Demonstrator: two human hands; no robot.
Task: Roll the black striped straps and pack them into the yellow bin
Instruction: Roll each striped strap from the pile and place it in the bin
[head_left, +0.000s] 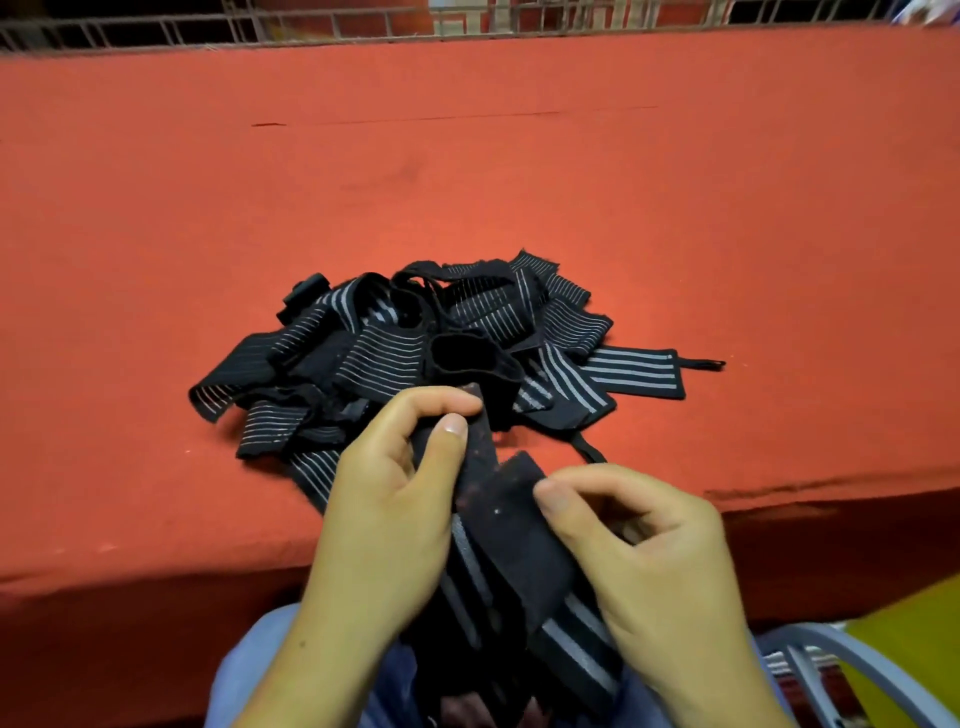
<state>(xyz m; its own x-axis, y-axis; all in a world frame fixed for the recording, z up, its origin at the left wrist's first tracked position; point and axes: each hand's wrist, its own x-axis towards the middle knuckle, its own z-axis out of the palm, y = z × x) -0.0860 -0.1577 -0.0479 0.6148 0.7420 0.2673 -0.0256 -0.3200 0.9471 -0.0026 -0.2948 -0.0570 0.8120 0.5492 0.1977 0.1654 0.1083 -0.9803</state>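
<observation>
A heap of black straps with grey stripes (415, 343) lies on the red cloth near the front edge. Below it both hands hold one black striped strap (514, 551) over my lap. My left hand (384, 499) pinches the strap's upper end between thumb and forefinger. My right hand (644, 551) pinches the strap's folded edge a little lower, to the right. The strap's striped tail hangs down between my wrists. A corner of the yellow bin (914, 634) shows at the lower right.
The red cloth-covered table (467, 182) stretches far back to a metal grille (363, 21) along the top. One long strap (634, 371) juts out of the heap to the right. A grey chair frame (831, 654) stands beside the yellow bin.
</observation>
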